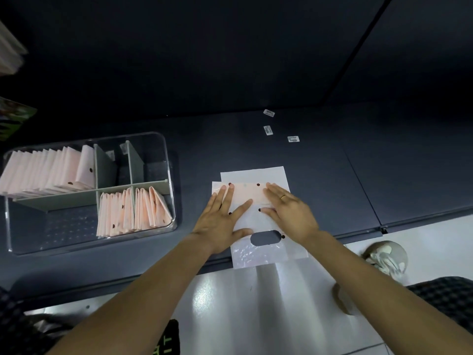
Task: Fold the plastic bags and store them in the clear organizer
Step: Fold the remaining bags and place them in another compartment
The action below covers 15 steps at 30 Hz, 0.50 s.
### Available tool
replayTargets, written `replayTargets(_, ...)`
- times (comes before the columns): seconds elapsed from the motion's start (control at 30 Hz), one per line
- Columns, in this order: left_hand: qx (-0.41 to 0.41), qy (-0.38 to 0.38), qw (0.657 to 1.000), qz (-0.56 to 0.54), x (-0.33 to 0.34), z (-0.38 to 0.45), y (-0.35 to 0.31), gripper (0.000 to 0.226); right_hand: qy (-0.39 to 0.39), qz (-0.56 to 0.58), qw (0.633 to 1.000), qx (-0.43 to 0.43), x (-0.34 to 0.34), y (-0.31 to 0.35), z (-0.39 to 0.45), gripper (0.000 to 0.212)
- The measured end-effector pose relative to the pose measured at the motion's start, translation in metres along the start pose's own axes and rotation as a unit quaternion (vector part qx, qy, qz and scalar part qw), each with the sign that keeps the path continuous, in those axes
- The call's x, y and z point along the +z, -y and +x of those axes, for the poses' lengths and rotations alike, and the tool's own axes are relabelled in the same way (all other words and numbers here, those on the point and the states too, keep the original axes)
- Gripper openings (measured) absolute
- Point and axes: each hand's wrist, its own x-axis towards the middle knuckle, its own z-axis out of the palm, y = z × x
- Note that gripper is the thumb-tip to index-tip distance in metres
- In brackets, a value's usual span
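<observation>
Fingers (225,193) of both hands lie straight and flat, pressing the plastic bag (256,198) lying just right of the clear organizer (163,139). Left hand (220,221) and right hand (289,211) seem to be creasing a fold; probably another fold follows.

No text can be read anywhere in this view. Three small white stickers (268,113) lie on the dark worktop (320,175) toward one o'clock from the centre, each carrying dark print like a barcode, too small and blurred to make out. Two similar small labels (110,155) sit on the far wall of the clear organizer (163,155) at nine o'clock, also illegible. At six o'clock, on the bottom edge, a black item (167,339) shows pale green letter-like marks, cut off and unreadable.
</observation>
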Motion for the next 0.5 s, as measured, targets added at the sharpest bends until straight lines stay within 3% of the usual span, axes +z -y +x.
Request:
replayTargets(0.1,0.0,-0.002,0.999,-0.046,-0.007,-0.001,0.001,0.063,0.053,-0.12,0.989,-0.065,-0.014,-0.003,0.009,0.049)
replayTargets(0.2,-0.009,-0.006,0.998,-0.069,-0.014,-0.001,0.001,0.059,0.063,-0.189,0.972,-0.127,-0.028,-0.009,0.016,0.061)
replayTargets(0.33,-0.061,-0.038,0.997,-0.029,-0.02,-0.002,-0.005,0.06,-0.037,-0.258,0.943,-0.205,-0.05,0.002,0.007,0.034)
replayTargets(0.5,-0.063,-0.153,0.985,-0.044,-0.011,-0.027,-0.018,0.043,-0.143,-0.18,0.931,-0.284,-0.04,0.031,-0.02,0.028)
